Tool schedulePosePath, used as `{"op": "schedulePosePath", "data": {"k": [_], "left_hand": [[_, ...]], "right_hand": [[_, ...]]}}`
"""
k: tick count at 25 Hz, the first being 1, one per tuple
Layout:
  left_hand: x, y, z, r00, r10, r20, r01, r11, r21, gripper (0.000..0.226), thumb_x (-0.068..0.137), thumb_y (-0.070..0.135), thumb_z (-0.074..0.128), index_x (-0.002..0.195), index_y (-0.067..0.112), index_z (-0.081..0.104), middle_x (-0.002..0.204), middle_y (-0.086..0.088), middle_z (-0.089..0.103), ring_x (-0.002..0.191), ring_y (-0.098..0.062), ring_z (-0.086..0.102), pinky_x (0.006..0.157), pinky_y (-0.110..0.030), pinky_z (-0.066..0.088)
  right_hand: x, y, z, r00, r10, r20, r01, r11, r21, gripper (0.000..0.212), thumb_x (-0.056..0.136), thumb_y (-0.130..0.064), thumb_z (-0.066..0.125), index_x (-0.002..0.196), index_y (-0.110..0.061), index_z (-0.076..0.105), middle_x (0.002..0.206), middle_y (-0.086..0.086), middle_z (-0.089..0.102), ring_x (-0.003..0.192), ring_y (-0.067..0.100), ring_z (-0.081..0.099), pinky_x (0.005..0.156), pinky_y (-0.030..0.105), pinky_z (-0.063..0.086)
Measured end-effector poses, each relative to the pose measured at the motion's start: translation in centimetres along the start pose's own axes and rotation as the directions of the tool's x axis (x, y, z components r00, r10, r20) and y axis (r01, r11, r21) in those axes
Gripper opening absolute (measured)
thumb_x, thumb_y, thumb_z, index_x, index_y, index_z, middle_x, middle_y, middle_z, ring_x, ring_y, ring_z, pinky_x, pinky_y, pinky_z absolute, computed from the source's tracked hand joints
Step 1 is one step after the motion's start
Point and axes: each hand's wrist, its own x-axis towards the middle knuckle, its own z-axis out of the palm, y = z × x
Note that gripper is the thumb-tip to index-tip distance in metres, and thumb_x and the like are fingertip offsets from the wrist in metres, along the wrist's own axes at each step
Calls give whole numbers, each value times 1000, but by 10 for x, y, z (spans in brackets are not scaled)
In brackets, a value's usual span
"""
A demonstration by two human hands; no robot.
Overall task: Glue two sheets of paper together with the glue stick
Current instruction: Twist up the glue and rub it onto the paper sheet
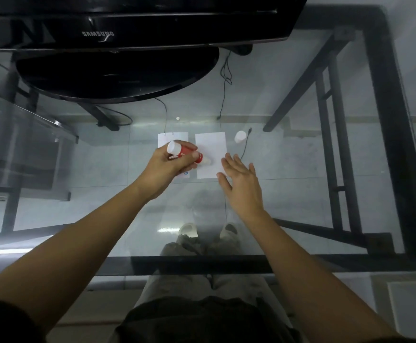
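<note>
Two white paper sheets lie side by side on a glass table (301,194). My left hand (170,167) covers much of the left sheet (174,137) and grips a red and white glue stick (189,152), uncapped, its white tip resting on the right sheet (210,147). My right hand (241,184) is open, fingers spread, its fingertips pressing the right sheet's lower right corner. The glue stick's white cap (240,136) stands on the glass just right of the right sheet.
A black monitor (127,28) on a round black stand (118,75) fills the far left of the table. Thin black cables (224,95) run from behind the monitor toward the sheets. The table's black frame (387,120) borders the right side.
</note>
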Motion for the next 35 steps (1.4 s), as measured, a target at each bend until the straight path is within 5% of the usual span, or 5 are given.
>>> {"op": "schedulePosePath", "data": {"k": [3, 6, 12, 29, 35], "left_hand": [[-8, 2, -3, 997, 58, -51, -39, 951, 306, 24, 76, 22, 75, 99, 19, 68, 89, 5, 73, 84, -14, 69, 73, -24, 56], [-9, 9, -5, 942, 311, 124, -305, 643, 703, 26, 75, 28, 75, 95, 12, 70, 93, -2, 73, 78, -13, 67, 71, -15, 52], [1, 18, 0, 873, 298, 386, -481, 393, 784, 23, 78, 28, 72, 86, 7, 68, 79, -7, 71, 66, -17, 63, 65, -27, 53], [20, 26, 4, 892, 197, 408, -452, 442, 775, 21, 75, 27, 75, 82, 8, 69, 77, -5, 72, 65, -12, 63, 63, -20, 50], [66, 49, -4, 913, 342, 223, -358, 411, 838, 27, 77, 32, 73, 85, 7, 68, 78, -7, 71, 68, -18, 63, 63, -21, 44]], "right_hand": [[0, 0, 3, 1000, 14, 21, -14, 1000, -11, 47, 94, -33, 46, 135, -11, 41, 146, 4, 37, 138, 20, 27, 112, 34, 4], [0, 0, 3, 999, 29, 18, -30, 999, 21, 48, 93, -33, 48, 135, -11, 41, 146, 3, 37, 139, 19, 25, 111, 31, 4], [1, -2, 5, 998, 63, 16, -64, 995, 83, 48, 92, -29, 52, 135, -10, 41, 147, 4, 37, 139, 19, 25, 111, 30, 4], [-1, 2, 6, 998, 60, 9, -61, 989, 132, 48, 91, -31, 54, 134, -11, 43, 144, 4, 41, 138, 19, 28, 112, 33, 9], [-1, 1, 5, 997, 71, 10, -72, 986, 149, 49, 91, -31, 54, 134, -12, 43, 144, 2, 40, 138, 17, 28, 113, 33, 11]]}}
